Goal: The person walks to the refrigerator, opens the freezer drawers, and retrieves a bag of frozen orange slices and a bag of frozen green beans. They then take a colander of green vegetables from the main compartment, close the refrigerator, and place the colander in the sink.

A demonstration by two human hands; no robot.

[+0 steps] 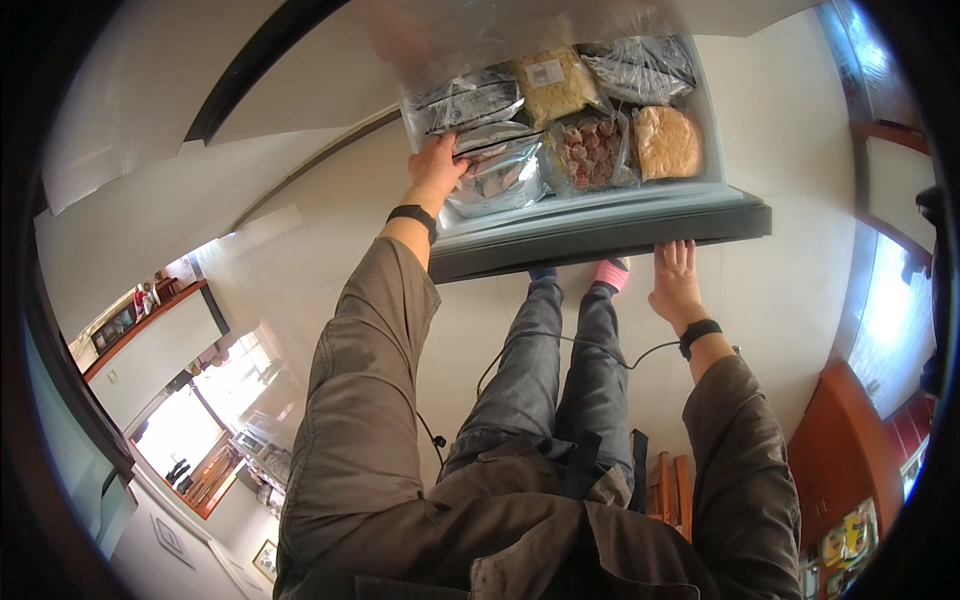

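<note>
A freezer drawer is pulled out in front of me, filled with bagged food. My left hand reaches over its left side, fingers on the edge of a clear and silvery bag at the front left; whether they grip it I cannot tell. My right hand lies against the underside or front of the dark drawer front, fingers extended. Beside the silvery bag lie a bag of reddish meat pieces and a wrapped orange-brown package. Behind them are a bag of pale yellow food and more silvery bags.
A large pale door panel with a dark edge spans the upper left. A thin cable crosses in front of my legs. Wooden furniture stands at the right, and a wooden-topped ledge with small objects is at the left.
</note>
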